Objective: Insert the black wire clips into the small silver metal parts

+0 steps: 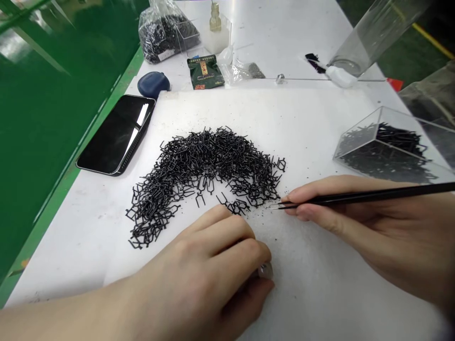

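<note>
An arched heap of small black forked parts [213, 156] lies on the white work surface [284, 113]. Just below the heap, my left hand [213, 265] is closed around a small clear, shiny object [265, 270], mostly hidden by the fingers. On the right, my right hand [359, 222] pinches black tweezers [377, 193]. Their fine silver tips point left, slightly apart, close to the heap's lower right end; nothing can be made out between them. A few loose forked parts [201, 199] lie inside the arch, above my left hand.
A phone [112, 135] and dark blue case [153, 84] lie left. Behind are a bag of black parts [163, 35], small bottle [215, 21] and green packet [205, 72]. A clear box with black pieces [387, 147] and clear cylinder [373, 38] stand right.
</note>
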The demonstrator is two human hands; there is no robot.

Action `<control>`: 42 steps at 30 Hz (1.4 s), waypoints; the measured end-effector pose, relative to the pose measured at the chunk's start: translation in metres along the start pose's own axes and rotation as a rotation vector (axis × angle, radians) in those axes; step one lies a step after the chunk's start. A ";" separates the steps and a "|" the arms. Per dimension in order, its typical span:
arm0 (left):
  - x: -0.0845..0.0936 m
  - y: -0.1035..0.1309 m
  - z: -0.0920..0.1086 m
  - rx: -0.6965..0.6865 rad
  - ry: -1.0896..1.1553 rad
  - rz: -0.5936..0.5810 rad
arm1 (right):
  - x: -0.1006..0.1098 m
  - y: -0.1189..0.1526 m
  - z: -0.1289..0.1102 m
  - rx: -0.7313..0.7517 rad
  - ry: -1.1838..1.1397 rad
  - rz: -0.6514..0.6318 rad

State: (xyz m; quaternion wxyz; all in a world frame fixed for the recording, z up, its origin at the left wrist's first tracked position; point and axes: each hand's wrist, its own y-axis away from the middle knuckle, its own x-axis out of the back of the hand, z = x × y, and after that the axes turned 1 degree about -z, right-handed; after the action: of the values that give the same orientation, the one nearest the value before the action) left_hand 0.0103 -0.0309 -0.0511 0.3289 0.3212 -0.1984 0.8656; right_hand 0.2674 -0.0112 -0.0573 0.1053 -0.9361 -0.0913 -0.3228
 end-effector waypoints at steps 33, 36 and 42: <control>0.000 0.001 0.000 0.045 -0.060 0.134 | 0.002 0.002 -0.011 0.120 -0.253 -0.323; 0.001 0.002 0.001 0.036 -0.076 0.121 | 0.002 0.002 -0.009 0.124 -0.265 -0.338; 0.000 -0.001 -0.001 0.029 -0.106 0.112 | 0.002 0.004 -0.004 0.154 -0.259 -0.360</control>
State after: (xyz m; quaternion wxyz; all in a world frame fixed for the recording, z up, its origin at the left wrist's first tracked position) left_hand 0.0101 -0.0297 -0.0521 0.2645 0.3597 -0.2204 0.8672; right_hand 0.2675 -0.0157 -0.0530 0.1045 -0.9276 -0.2938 -0.2057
